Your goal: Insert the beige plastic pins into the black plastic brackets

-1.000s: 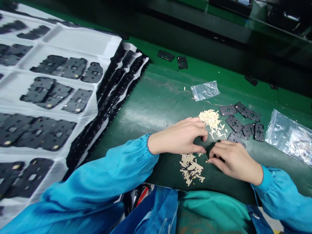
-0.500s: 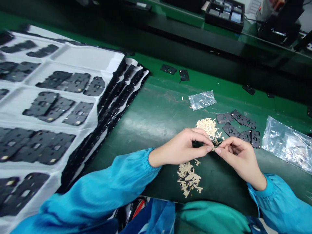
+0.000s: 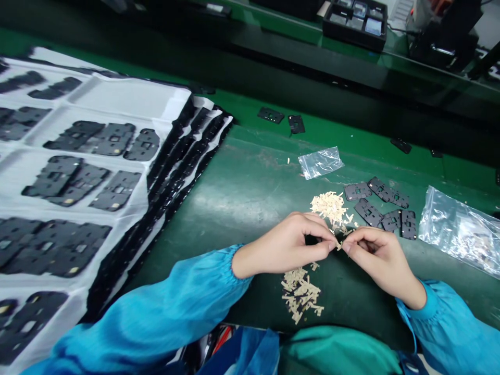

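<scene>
Thumb and forefinger of my left hand (image 3: 291, 242) are pinched on a small beige piece (image 3: 338, 245). Just to its right my right hand (image 3: 380, 260) is also closed in a pinch, its fingertips beside the same piece; whether it grips anything is too small to tell. A heap of beige pieces (image 3: 328, 205) lies beyond my left hand. Nearer to me, below that hand, is another pile of beige pieces (image 3: 302, 297). Several black plates (image 3: 368, 212) lie beyond my right hand.
White trays (image 3: 121, 99) holding black plates are stacked at the left. A small clear bag (image 3: 321, 162) lies beyond the heap, and a larger clear bag (image 3: 461, 229) is at the right. A black compartment box (image 3: 354, 23) stands at the back.
The view has shifted slightly. My fingertips are a little farther apart, and the small beige piece shows more clearly between them.
</scene>
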Demonstrator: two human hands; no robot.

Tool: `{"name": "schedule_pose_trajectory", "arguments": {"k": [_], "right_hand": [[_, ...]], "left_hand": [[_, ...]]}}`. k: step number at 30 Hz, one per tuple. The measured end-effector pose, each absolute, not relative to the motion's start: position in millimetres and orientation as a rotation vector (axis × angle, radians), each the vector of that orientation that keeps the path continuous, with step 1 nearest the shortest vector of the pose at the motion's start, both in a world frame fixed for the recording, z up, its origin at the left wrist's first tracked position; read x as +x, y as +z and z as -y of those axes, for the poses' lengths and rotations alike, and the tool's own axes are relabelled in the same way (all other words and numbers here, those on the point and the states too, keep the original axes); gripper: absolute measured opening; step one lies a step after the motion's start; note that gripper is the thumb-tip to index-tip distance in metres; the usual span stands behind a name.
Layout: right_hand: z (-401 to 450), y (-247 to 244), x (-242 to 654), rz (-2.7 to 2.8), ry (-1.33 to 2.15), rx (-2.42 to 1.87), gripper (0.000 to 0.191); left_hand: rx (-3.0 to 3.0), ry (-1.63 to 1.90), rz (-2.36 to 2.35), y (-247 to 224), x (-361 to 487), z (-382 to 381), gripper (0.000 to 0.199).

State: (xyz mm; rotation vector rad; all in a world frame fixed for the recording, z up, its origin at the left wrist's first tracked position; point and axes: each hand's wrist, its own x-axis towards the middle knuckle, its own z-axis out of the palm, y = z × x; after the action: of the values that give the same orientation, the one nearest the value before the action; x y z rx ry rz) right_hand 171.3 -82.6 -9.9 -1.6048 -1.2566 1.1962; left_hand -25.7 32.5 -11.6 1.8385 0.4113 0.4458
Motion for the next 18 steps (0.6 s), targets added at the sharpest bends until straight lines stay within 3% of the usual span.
{"name": "schedule_pose_trajectory", "arguments": {"k": [6, 12, 18], "right_hand": [[83.5, -11.1, 172.1, 1.303, 1.223, -1.591, 0.011], [88.1, -6.9, 166.8, 1.672, 0.419, -1.602, 0.002], [89.8, -11.6, 157.6, 1.874, 0.316, -1.612, 0.012]], "left_hand": [[1.803, 0.335, -0.379, -11.3, -26.0, -32.5, 0.017], [1.871, 0.467, -0.515, -14.3, -25.5, -30.9, 0.019], [2.011, 0.462, -0.464, -14.1, -26.1, -25.8, 0.018]]}}
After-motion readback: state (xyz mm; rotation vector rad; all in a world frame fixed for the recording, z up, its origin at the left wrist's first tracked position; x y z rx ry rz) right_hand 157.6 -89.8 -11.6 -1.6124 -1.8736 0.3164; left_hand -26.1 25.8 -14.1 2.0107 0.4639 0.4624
